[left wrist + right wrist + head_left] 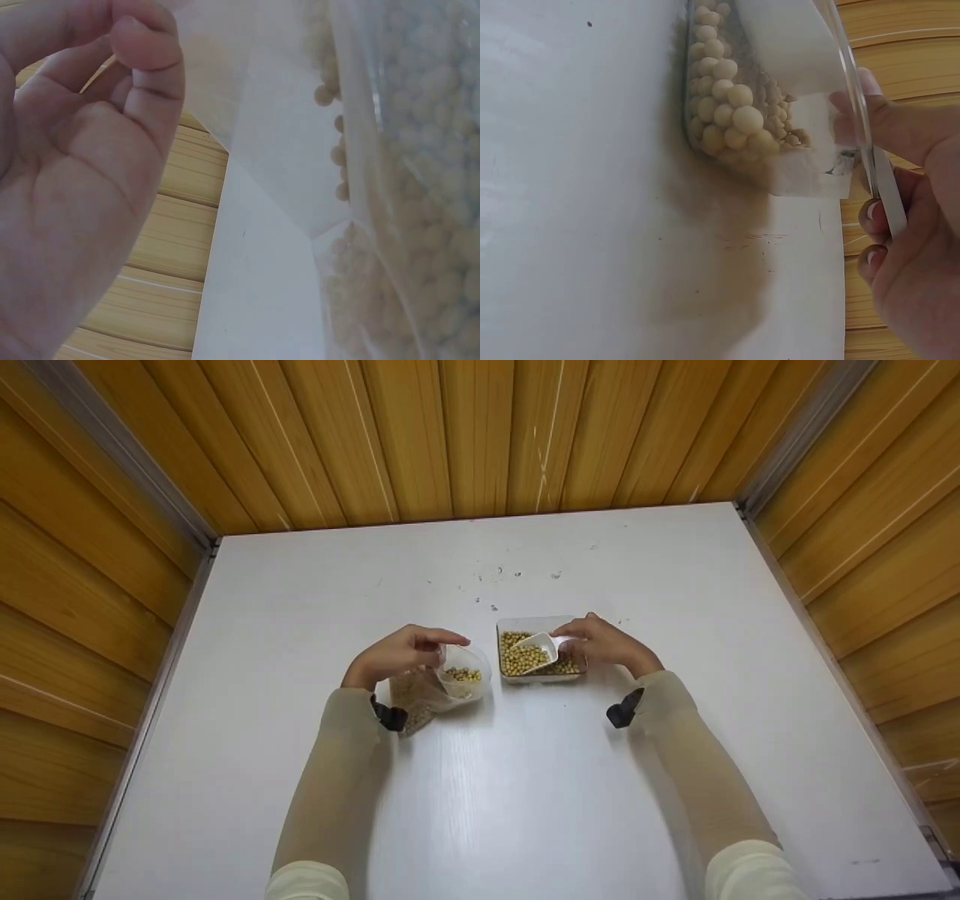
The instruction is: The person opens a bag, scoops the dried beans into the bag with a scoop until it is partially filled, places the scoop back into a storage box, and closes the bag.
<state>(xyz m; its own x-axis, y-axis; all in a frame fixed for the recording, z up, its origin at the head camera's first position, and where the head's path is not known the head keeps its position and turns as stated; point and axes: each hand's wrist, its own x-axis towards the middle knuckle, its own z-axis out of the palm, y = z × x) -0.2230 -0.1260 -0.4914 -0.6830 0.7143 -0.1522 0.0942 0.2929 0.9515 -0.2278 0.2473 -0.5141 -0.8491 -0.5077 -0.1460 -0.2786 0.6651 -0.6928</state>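
Observation:
In my right hand I hold a small white scoop by its handle, gripped between thumb and fingers. Yellowish beans lie in the scoop, which is tilted down into a clear rectangular container of the same round beans. To the left, my left hand pinches the upper edge of a clear plastic bag. The bag leans to the left, bulging with beans, and more beans show through its rounded translucent opening. In the left wrist view, curled fingers meet the thin film.
A white table carries everything, with small dark marks beyond the container. Wood-look panels stand along the back and both sides. A dark strap device is on each wrist.

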